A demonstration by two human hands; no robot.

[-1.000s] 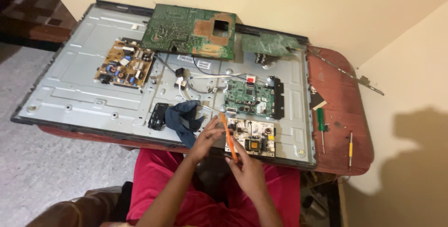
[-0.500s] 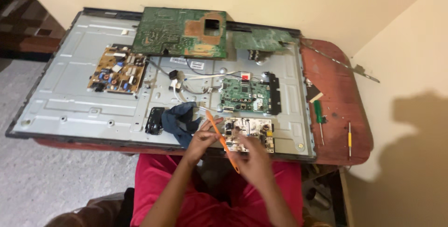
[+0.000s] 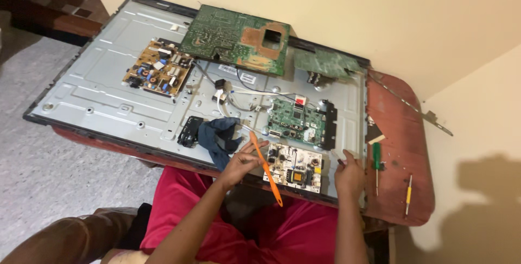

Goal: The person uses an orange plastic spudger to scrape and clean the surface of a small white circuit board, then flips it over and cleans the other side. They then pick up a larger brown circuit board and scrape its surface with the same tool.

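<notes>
Item one, as I see it from the head view: left hand [image 3: 242,162], fingers curled around an orange pry tool [image 3: 265,167], gripping it near its upper end so the long blade slants down toward the lap, crossing the near edge of the panel [image 3: 103,98]. Item two: right hand [image 3: 349,174], loosely closed at the panel's near right edge, with a small pale object [image 3: 339,158] at the fingertips (too small for me to tell what it is, or whether it is truly pinched). Between the hands lies a white circuit board [image 3: 294,166]; just beyond it sits a small green board [image 3: 296,123]. A dark blue cloth [image 3: 218,135] lies just left of the left hand, beside a black module [image 3: 190,131]. Farther off: a tan power board [image 3: 158,74] and a large green board [image 3: 237,40] tilted at the far edge. On the red table [image 3: 401,134] to the right rest a green screwdriver [image 3: 376,162] and a yellow screwdriver [image 3: 408,193].
</notes>
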